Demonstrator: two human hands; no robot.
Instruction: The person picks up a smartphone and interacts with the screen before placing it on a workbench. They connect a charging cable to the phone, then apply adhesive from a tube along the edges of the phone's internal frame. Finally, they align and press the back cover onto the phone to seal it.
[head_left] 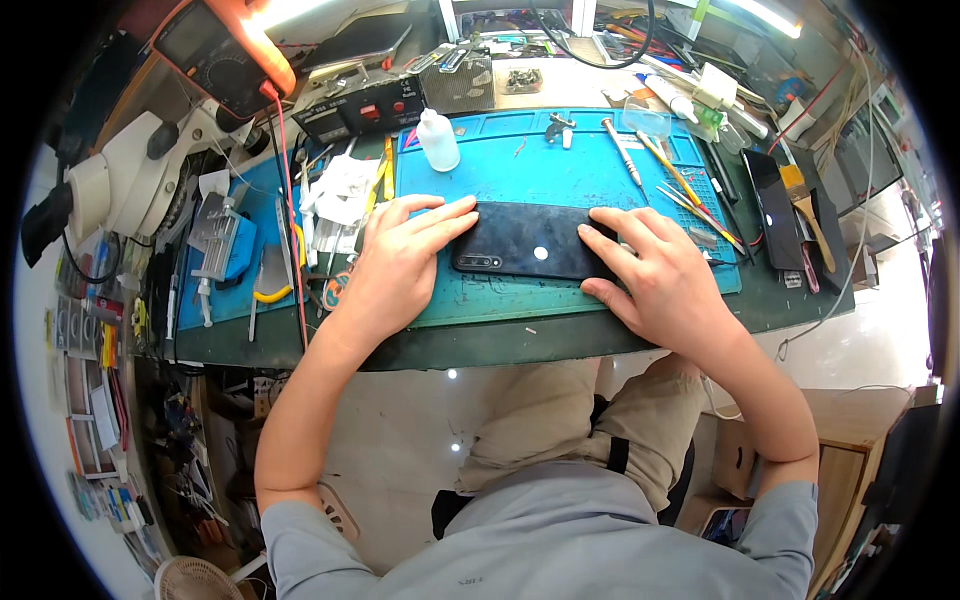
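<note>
A black smartphone (525, 243) lies back side up on a blue work mat (560, 170), its camera strip toward the left end. My left hand (400, 262) rests flat on the phone's left end, fingers pressing its upper left corner. My right hand (655, 275) covers the phone's right end, fingers spread over the top and the thumb along the lower edge. Both hands press the phone down onto the mat.
A small white squeeze bottle (438, 140) stands at the mat's upper left. Screwdriver (622, 150), tweezers (690, 205) and picks lie at the upper right. Another dark phone (772, 205) lies right of the mat. A microscope (130, 175) and orange multimeter (225, 50) stand at the left.
</note>
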